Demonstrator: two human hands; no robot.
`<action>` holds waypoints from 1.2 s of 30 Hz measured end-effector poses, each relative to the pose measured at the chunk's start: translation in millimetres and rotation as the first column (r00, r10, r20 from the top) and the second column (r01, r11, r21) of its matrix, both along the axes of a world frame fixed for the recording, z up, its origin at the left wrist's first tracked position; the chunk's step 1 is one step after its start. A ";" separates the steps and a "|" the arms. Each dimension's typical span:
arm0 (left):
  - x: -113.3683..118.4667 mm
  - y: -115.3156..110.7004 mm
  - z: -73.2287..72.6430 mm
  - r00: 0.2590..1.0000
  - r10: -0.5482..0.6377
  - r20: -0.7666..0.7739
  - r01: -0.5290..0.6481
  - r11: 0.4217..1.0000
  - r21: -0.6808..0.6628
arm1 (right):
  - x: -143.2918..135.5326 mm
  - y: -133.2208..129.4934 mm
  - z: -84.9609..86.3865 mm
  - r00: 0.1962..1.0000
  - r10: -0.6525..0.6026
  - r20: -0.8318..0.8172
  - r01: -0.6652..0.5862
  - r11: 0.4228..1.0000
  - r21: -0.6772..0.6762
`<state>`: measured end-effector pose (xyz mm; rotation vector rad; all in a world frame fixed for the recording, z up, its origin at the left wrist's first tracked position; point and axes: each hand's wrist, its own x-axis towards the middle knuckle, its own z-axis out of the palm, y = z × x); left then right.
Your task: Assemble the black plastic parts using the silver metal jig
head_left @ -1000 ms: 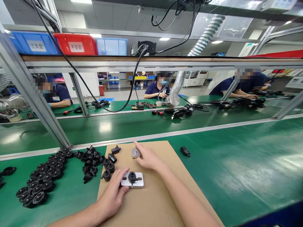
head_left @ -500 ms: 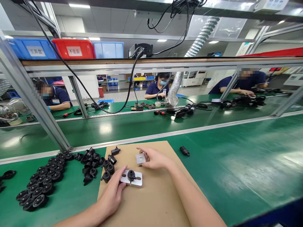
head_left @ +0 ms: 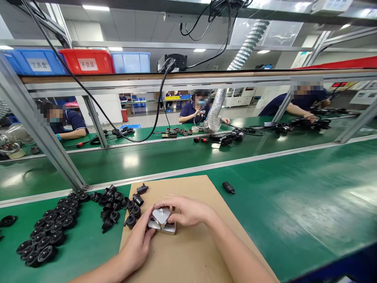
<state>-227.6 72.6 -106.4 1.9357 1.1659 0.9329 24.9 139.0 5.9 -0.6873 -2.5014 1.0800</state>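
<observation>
My left hand (head_left: pixel 140 236) grips the left end of a slotted metal plate (head_left: pixel 171 229) lying on the brown board (head_left: pixel 188 259). Over that plate, my right hand (head_left: pixel 185 212) holds a small square metal block (head_left: pixel 161 215), turned cornerwise, between thumb and fingers. The block hides the middle of the plate and whatever sits there. Close to my left fingers, at the board's left edge, stand several black plastic fittings (head_left: pixel 136 211).
Rows of black round caps (head_left: pixel 47 253) and a heap of black elbow parts (head_left: pixel 113 200) lie to the left. A lone black fitting (head_left: pixel 228 187) rests right of the board. Behind the shelf frame (head_left: pixel 55 137), co-workers (head_left: pixel 191 110) sit at another bench.
My right hand has brought the metal block down and left onto or just over the slotted plate, covering the black fitting there. My left hand has stayed at the plate.
</observation>
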 end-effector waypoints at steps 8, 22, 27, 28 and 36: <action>-0.4 1.2 -2.6 1.000 -0.005 0.015 0.005 1.000 0.018 | 2.6 -4.8 9.5 0.998 0.057 -0.012 -0.057 0.997 0.043; 0.1 -4.2 6.6 1.000 0.003 0.008 -0.003 1.000 -0.029 | -8.0 -8.3 9.0 0.998 -0.034 -0.060 0.039 0.995 0.089; -0.3 -4.5 7.5 1.000 0.000 0.003 0.000 0.999 -0.037 | -2.4 -4.9 8.4 0.997 -0.049 -0.062 0.048 0.999 -0.015; -0.1 -4.6 7.9 1.000 -0.001 0.001 0.001 0.999 -0.039 | -0.5 -3.4 7.4 0.994 -0.071 -0.080 0.068 0.997 -0.038; 1.4 -3.4 10.1 1.000 0.015 0.024 -0.014 0.999 -0.045 | -7.4 -7.2 3.9 0.998 -0.052 -0.020 0.054 0.988 0.143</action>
